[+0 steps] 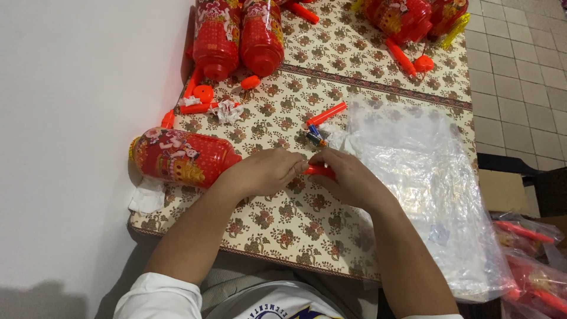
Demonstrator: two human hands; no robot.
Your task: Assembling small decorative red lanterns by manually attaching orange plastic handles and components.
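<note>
My left hand (264,171) and my right hand (348,177) meet at the middle of the patterned tablecloth (277,218). Both close on a short red plastic tube (319,171) that shows between the fingers. A small battery (316,136) lies just beyond my right hand, and a second red tube (326,114) lies a little farther back. A red lantern (183,156) with a printed picture lies on its side, touching my left wrist.
A crumpled clear plastic bag (425,177) covers the table's right side. Two more red lanterns (239,35) stand at the back left with loose red parts (201,97); others sit at the back right (407,18). Bagged lanterns (531,260) lie at the lower right. White wall on the left.
</note>
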